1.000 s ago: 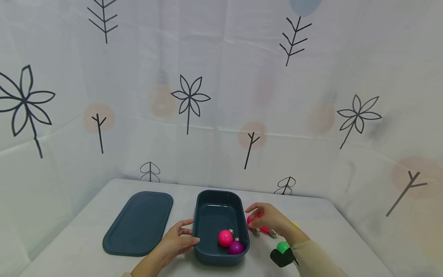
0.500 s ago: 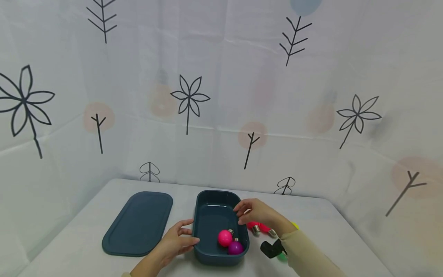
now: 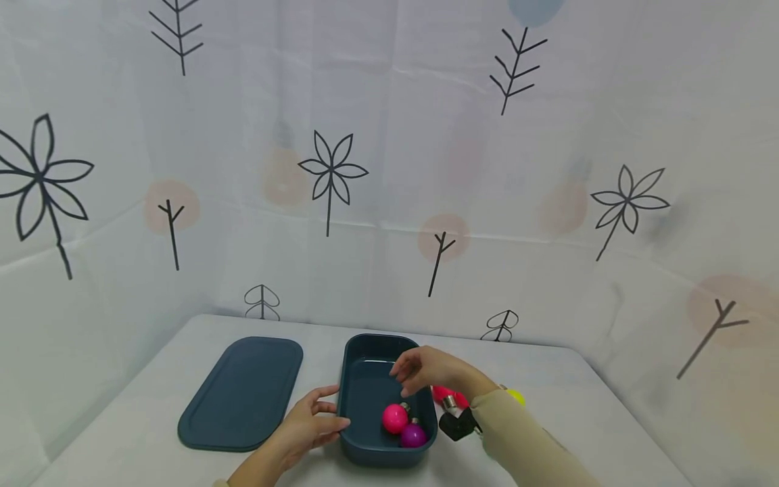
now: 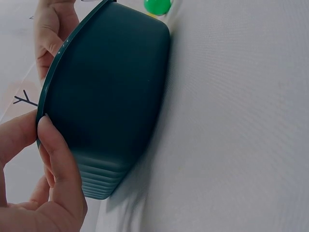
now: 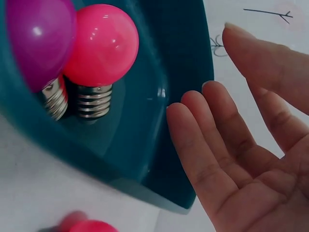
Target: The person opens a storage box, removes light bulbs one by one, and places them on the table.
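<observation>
My left hand (image 3: 307, 423) pinches the left rim of a dark teal box (image 3: 383, 458) in the head view. Up close in the left wrist view, its fingertips meet at that box's rim (image 4: 40, 99). Inside, at the near end, lie a pink light bulb (image 3: 395, 419) and a purple light bulb (image 3: 414, 435); their metal screw bases show in the right wrist view. Above the box's right side hovers my right hand (image 3: 432, 370). With nothing held, its fingers (image 5: 186, 140) are loosely bent and spread from the thumb.
Right of the box lie red bulbs (image 3: 443, 394), partly covered by the right arm. A yellow bulb (image 3: 517, 396) sits beyond the sleeve. A green bulb (image 4: 158, 6) shows behind the box. Flat on the left of the table is a matching lid (image 3: 243, 392).
My right hand has moved left, from over the red bulbs to above the box. The left hand, the box and the two bulbs in it have stayed put.
</observation>
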